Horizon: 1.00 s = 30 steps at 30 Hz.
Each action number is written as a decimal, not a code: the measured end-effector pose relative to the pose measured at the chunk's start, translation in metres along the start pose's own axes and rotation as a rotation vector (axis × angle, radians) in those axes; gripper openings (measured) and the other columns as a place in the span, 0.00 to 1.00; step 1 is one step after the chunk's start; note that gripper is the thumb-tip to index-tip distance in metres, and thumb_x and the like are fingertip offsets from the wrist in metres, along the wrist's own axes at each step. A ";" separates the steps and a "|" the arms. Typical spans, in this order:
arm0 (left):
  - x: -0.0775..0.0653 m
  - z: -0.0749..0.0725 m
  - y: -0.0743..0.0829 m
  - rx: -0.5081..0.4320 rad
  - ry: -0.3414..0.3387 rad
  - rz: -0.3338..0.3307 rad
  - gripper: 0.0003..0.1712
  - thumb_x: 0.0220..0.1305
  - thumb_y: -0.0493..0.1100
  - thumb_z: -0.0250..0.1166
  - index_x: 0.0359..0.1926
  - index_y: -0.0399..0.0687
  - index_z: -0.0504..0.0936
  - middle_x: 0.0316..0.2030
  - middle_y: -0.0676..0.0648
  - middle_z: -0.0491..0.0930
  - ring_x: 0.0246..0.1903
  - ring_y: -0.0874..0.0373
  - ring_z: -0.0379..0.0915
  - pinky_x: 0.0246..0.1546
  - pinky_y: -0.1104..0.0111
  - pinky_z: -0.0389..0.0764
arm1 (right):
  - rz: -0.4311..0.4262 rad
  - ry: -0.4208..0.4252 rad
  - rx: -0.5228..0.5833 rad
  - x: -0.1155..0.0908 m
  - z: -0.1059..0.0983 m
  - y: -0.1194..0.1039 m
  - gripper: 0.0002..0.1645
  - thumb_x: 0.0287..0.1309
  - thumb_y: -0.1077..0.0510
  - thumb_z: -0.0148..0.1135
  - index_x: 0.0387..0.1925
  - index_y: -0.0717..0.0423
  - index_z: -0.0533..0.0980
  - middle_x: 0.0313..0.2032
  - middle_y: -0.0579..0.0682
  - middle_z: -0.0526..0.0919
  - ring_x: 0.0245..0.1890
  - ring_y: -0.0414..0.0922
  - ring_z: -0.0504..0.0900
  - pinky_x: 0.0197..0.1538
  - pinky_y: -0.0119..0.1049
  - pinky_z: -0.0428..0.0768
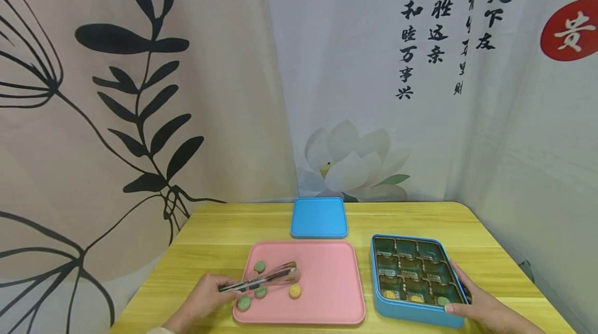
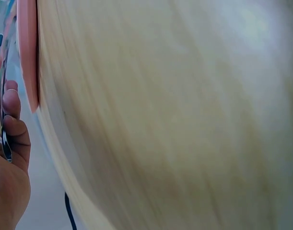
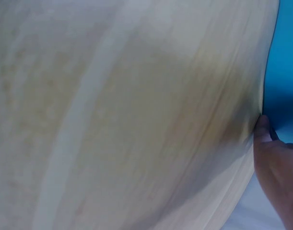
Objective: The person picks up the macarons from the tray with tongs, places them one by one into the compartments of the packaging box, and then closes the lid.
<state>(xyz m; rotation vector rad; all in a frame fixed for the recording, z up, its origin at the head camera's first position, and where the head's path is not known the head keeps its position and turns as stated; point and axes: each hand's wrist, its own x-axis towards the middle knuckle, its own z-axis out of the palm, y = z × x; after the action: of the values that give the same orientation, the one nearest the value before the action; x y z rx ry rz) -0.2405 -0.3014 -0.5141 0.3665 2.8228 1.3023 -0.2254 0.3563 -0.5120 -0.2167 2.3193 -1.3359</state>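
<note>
On the desk, a blue lid lies beyond the pink tray. Tongs partly cover some green cookies on the tray's left half, near a yellow cookie; lengthwise they slant away and rightward from the left hand, whose fingers curl round them. The right hand grips the blue box, right of the tray.

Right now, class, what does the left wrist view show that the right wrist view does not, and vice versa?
Only the left wrist view shows the left hand holding the tongs and part of the pink tray. Only the right wrist view shows the right hand touching the blue box. Both share the wooden tabletop.
</note>
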 end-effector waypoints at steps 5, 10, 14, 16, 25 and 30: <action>0.001 0.001 0.001 -0.006 -0.005 -0.035 0.13 0.54 0.49 0.76 0.36 0.47 0.90 0.28 0.54 0.84 0.24 0.61 0.70 0.23 0.72 0.70 | 0.004 0.002 -0.009 0.000 0.000 0.000 0.60 0.72 0.49 0.55 0.73 0.59 0.19 0.70 0.77 0.21 0.65 0.81 0.28 0.55 0.80 0.50; 0.002 0.002 0.003 -0.014 -0.001 -0.047 0.13 0.54 0.50 0.76 0.35 0.46 0.90 0.29 0.54 0.84 0.26 0.60 0.70 0.25 0.72 0.70 | 0.007 0.006 -0.014 0.000 0.001 -0.002 0.60 0.71 0.48 0.56 0.73 0.60 0.19 0.70 0.77 0.21 0.65 0.81 0.28 0.55 0.80 0.49; 0.002 0.002 0.006 -0.028 -0.006 -0.037 0.12 0.54 0.48 0.76 0.36 0.46 0.90 0.29 0.54 0.84 0.27 0.60 0.70 0.25 0.72 0.71 | 0.010 0.006 -0.017 0.000 0.001 -0.002 0.60 0.71 0.48 0.55 0.73 0.60 0.19 0.70 0.77 0.21 0.65 0.81 0.29 0.56 0.80 0.50; 0.002 0.003 0.007 -0.032 -0.013 -0.037 0.12 0.55 0.48 0.75 0.36 0.46 0.90 0.29 0.54 0.85 0.26 0.60 0.70 0.25 0.72 0.71 | 0.010 0.005 -0.019 -0.001 0.001 -0.002 0.60 0.71 0.48 0.55 0.73 0.60 0.19 0.70 0.77 0.22 0.65 0.81 0.29 0.56 0.79 0.51; 0.006 0.004 0.012 -0.041 0.005 -0.030 0.09 0.54 0.47 0.75 0.34 0.48 0.90 0.25 0.55 0.82 0.24 0.62 0.68 0.24 0.72 0.70 | 0.007 0.003 -0.014 -0.002 0.001 -0.003 0.60 0.72 0.48 0.55 0.73 0.60 0.19 0.70 0.76 0.21 0.65 0.81 0.29 0.56 0.79 0.50; 0.011 0.005 0.015 -0.053 0.005 -0.020 0.10 0.55 0.47 0.75 0.36 0.46 0.90 0.30 0.52 0.85 0.25 0.61 0.70 0.24 0.72 0.71 | 0.006 0.004 -0.011 -0.002 0.001 -0.002 0.60 0.72 0.49 0.55 0.73 0.59 0.19 0.70 0.77 0.21 0.65 0.81 0.29 0.56 0.79 0.50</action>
<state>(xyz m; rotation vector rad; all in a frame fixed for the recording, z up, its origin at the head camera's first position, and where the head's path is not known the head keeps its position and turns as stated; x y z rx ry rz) -0.2470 -0.2856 -0.5050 0.3333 2.7824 1.3729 -0.2237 0.3548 -0.5101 -0.2110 2.3294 -1.3218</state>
